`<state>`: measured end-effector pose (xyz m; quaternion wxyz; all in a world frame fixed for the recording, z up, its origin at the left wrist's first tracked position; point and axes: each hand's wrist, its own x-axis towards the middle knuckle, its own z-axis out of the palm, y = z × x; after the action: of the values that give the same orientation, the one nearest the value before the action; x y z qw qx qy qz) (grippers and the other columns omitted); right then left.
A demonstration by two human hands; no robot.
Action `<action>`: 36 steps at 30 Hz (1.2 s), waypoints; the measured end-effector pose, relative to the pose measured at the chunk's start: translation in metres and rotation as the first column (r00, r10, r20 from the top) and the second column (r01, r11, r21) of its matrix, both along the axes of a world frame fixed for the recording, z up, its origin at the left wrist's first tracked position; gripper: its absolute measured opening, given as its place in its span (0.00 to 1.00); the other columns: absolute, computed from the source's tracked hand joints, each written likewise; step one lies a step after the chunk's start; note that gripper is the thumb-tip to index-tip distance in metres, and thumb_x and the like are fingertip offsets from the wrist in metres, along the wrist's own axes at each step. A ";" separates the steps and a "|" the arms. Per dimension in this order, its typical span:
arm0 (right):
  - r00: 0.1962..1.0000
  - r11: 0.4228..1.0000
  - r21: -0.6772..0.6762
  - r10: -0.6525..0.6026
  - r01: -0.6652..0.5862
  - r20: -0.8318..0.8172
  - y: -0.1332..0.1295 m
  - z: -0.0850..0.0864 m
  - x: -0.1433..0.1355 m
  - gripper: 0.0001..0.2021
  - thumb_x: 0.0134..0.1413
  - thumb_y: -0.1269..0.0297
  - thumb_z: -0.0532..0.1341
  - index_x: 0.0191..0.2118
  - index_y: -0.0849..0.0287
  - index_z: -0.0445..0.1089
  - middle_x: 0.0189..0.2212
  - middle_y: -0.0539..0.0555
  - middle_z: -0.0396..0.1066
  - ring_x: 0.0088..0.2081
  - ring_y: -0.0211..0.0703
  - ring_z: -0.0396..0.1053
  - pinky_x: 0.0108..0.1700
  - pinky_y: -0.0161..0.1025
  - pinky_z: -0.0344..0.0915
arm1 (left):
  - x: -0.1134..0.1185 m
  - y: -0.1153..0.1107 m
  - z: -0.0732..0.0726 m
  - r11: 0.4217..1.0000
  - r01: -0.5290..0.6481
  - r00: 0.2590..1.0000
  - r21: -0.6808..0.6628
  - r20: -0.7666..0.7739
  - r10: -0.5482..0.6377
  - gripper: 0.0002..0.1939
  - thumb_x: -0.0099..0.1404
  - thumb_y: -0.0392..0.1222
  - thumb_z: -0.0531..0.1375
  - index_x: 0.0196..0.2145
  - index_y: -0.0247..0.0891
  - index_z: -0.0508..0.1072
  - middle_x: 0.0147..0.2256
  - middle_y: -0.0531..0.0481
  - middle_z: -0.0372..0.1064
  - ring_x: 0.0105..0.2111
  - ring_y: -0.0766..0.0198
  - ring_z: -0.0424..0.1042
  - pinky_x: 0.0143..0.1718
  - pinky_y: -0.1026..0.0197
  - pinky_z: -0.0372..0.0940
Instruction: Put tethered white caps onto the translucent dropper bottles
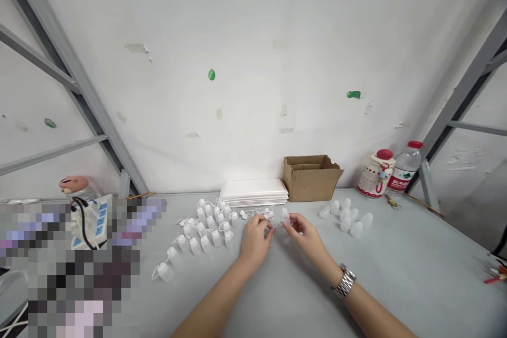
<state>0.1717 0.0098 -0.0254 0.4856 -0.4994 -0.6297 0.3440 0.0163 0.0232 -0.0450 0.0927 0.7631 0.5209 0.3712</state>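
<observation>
My right hand (301,232), with a metal watch on the wrist, pinches a small translucent bottle (285,216) near the table's middle. Just left of it, my left hand (258,235) has its fingertips curled together beside a small pile of white caps with loops (267,213); what they hold, if anything, is too small to make out. On the left stand several small bottles with white caps (205,243). Several translucent bottles without visible caps (356,229) are grouped to the right.
A stack of white packets (253,193) and an open cardboard box (312,185) stand by the wall. Farther right are a decorated jar (374,177), a red-capped water bottle (406,169) and keys (393,203). A power strip (101,222) lies at the left.
</observation>
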 end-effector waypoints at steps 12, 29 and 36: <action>0.983 0.994 -0.112 -0.039 0.018 -0.181 -0.001 0.007 0.005 0.20 0.42 0.46 0.62 0.33 0.60 0.69 0.26 0.52 0.69 0.24 0.41 0.66 0.29 0.39 0.64 | -0.010 -0.006 0.009 0.994 -0.071 0.993 -0.081 0.093 0.078 0.04 0.59 0.35 0.52 0.33 0.40 0.64 0.33 0.49 0.67 0.36 0.60 0.68 0.39 0.57 0.62; 0.993 0.990 -0.134 0.024 -0.039 -0.114 -0.002 0.004 0.004 0.15 0.45 0.53 0.62 0.33 0.60 0.70 0.30 0.55 0.72 0.31 0.45 0.68 0.35 0.41 0.64 | -0.007 -0.010 0.013 0.978 -0.056 0.997 -0.201 0.039 0.065 0.04 0.59 0.34 0.54 0.27 0.39 0.66 0.31 0.48 0.68 0.37 0.57 0.66 0.40 0.53 0.60; 0.953 0.947 -0.236 0.153 -0.217 -0.262 -0.009 0.025 0.004 0.13 0.42 0.55 0.64 0.31 0.59 0.75 0.38 0.56 0.73 0.36 0.45 0.68 0.36 0.39 0.63 | -0.009 -0.019 0.029 0.956 0.111 0.974 -0.271 0.222 -0.050 0.05 0.58 0.35 0.54 0.25 0.40 0.67 0.28 0.53 0.71 0.31 0.63 0.69 0.34 0.62 0.63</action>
<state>0.1761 0.0003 -0.0005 0.4531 -0.4522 -0.5594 0.5266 0.0070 0.0040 -0.0156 0.2705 0.7187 0.5240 0.3685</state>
